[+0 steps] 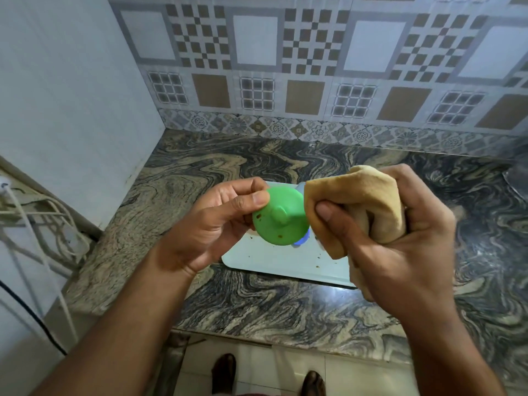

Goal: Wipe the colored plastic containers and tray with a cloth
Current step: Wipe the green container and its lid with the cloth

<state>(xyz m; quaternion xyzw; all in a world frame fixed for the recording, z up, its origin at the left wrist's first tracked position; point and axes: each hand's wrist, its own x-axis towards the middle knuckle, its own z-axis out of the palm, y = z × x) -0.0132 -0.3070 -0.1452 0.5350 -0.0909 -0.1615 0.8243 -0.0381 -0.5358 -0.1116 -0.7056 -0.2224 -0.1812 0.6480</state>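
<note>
The left hand (pixel 225 221) held a green container (pixel 278 217) above the counter, with the thumb curled over its upper edge and the other fingers behind it. The round green face with a small knob in the middle was turned toward the camera, and it carried a few brown spots near its left and lower edge. The right hand (pixel 400 232) gripped a yellowish cloth (pixel 368 201) in a closed fist, with the thumb pressed on the front of the cloth. The left edge of the cloth touched the right side of the green container. A small part of a blue container (pixel 301 240) showed just behind and below the green one, between it and the cloth; I could not tell whether it stood on the tray or was held.

Under both hands a white tray (pixel 274 258) lay flat on the marble counter (pixel 285 307), with some small brown crumbs on its surface near the right side. The right hand and the hanging end of the cloth covered the right corner of the tray.

Behind the counter stood a tiled wall (pixel 285 67) with brown and grey squares. On the left, some white cables (pixel 37 215) hung beside the counter. The feet (pixel 224 372) of the person showed on the floor at the bottom.
</note>
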